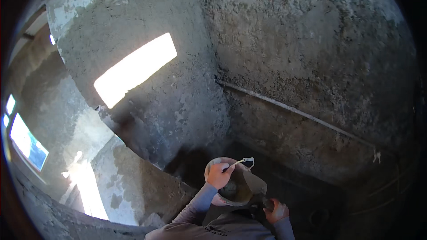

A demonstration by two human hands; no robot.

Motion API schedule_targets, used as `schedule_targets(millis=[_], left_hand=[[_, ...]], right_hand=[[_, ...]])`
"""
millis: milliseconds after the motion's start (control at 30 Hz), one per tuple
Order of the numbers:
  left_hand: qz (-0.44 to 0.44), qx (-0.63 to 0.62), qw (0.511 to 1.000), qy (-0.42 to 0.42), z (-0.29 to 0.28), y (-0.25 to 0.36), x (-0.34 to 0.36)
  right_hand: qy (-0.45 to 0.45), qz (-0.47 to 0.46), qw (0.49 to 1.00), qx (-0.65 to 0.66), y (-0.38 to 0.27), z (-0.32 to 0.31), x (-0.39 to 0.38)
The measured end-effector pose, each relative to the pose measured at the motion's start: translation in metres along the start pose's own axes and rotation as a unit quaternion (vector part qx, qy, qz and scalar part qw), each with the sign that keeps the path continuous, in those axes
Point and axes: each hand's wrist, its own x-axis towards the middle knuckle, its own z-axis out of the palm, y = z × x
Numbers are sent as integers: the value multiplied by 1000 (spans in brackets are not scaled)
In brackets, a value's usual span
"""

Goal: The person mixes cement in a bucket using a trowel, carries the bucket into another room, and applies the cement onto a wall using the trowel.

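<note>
Near the bottom middle, a round, pale bucket (213, 198) stands tilted below me, with some grey-brown material (229, 190) inside it. My left hand (219, 176) is closed at its rim, around the bucket's thin, pale handle (240, 162). To the right, my right hand (278, 212) wraps around the dark handle of what looks like a trowel. Its broad, grey blade (255, 183) lies across the right side of the bucket's mouth. The bucket's lower part is hidden by shadow and my body.
Rough, grey plastered walls (307, 40) meet in a corner ahead. A pale pipe (289, 106) slopes along the right wall. The left wall has a bright rectangular opening (135, 71). Farther left, beyond this wall's edge, is a window (29, 142). The floor at right is very dark.
</note>
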Motion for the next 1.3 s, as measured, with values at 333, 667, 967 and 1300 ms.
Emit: schedule_targets(millis=[333, 667, 967, 1300], left_hand=[[-114, 43, 987, 104, 44, 28, 6], [-231, 91, 919, 305, 87, 126, -13], [-273, 136, 866, 396, 109, 155, -46], [-346, 122, 823, 434, 79, 149, -110]], right_hand=[[-155, -226, 960, -63, 51, -59, 167], [-220, -537, 786, -213, 11, -112, 288], [-286, -728, 580, -230, -51, -41, 254], [-421, -703, 521, -238, -93, -23, 218]])
